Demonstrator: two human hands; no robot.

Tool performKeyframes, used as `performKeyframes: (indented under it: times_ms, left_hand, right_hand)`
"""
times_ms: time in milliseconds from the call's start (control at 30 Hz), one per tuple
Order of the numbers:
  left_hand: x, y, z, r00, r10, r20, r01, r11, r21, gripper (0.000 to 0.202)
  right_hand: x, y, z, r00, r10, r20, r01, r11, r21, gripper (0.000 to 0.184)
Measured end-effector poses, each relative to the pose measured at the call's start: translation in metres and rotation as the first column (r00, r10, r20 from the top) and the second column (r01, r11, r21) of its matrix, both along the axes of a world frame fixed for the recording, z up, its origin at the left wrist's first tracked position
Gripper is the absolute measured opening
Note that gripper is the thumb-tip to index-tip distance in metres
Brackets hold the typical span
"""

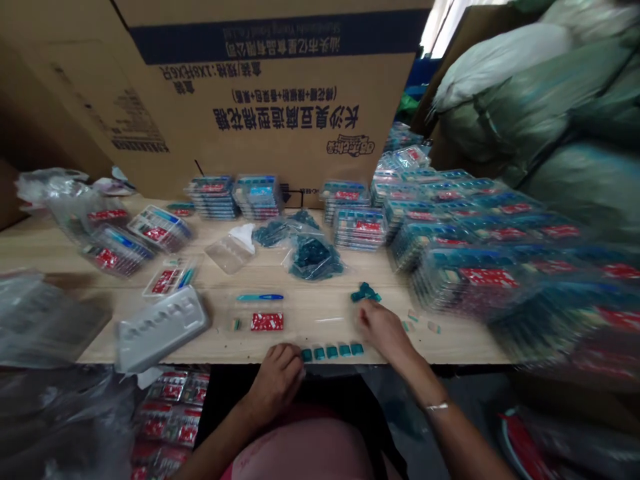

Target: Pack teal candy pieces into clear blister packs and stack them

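My left hand (278, 375) rests at the table's front edge with its fingers curled, beside the leftmost of several small teal square pieces (332, 352) lined up in a row. Whatever may be inside those fingers is hidden. Farther right, my right hand (383, 327) is closed, fingertips bent down just in front of a small heap of loose teal pieces (365, 292); what it pinches is covered by the hand. Behind the row lies a clear plastic tray (259, 308) holding a blue pen (260, 297), a red patterned block (267, 322) and a small striped piece.
Bags of teal pieces (314, 257) lie mid-table. Filled clear packs (465, 277) are stacked along the right and before the large cardboard box (280, 100). A white moulded tray (163, 327) and plastic wrapping (47, 320) lie left. Small striped pieces (434, 327) lie right of my hand.
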State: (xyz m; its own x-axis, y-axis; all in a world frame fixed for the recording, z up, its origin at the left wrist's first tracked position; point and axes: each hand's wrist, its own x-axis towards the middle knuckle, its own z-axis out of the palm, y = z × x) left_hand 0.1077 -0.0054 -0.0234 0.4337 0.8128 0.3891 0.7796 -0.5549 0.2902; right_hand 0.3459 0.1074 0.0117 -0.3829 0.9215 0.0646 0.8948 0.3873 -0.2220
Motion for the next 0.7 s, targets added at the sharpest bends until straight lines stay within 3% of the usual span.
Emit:
performKeyframes:
  times_ms: [67,133,233,300,367,500,600,700]
  left_hand:
    - [0.0,0.001,-0.005,1.0,0.002,0.002,-0.002,1.0,0.013,0.015]
    - [0.001,0.001,-0.009,1.0,0.002,0.003,-0.002,1.0,0.018,0.014]
    - [0.005,0.0,-0.007,1.0,0.016,0.001,-0.016,1.0,0.007,0.013]
    - [0.002,-0.001,0.001,1.0,-0.006,-0.013,0.006,1.0,-0.018,0.008]
    - [-0.009,-0.003,0.012,1.0,-0.004,-0.03,0.004,1.0,-0.008,0.013]
    - [-0.046,-0.007,0.025,0.952,0.294,-0.082,-0.294,0.956,0.017,0.039]
    - [-0.057,-0.01,0.018,0.932,0.341,-0.122,-0.349,0.936,-0.049,0.05]
    - [-0.042,-0.011,0.009,0.95,0.304,-0.068,-0.308,0.949,-0.066,0.058]
  right_hand:
    - [0.026,-0.018,-0.001,0.999,-0.047,-0.026,0.049,0.994,0.094,0.021]
    - [0.03,-0.039,0.001,0.992,0.083,-0.097,-0.065,0.982,0.176,0.025]
    - [0.001,-0.069,-0.004,0.937,0.329,-0.118,-0.301,0.931,0.205,0.043]
    - [-0.023,-0.081,-0.016,0.916,0.399,-0.042,-0.38,0.898,0.223,0.057]
    - [-0.033,-0.086,-0.033,0.909,0.416,0.034,-0.408,0.868,0.282,0.055]
    - [-0.013,-0.084,-0.053,0.867,0.492,0.071,-0.483,0.798,0.361,0.051]
    - [0.007,-0.081,-0.046,0.829,0.555,0.069,-0.534,0.749,0.393,0.055]
    - [0.008,-0.079,-0.027,0.837,0.544,0.055,-0.51,0.739,0.44,0.054]
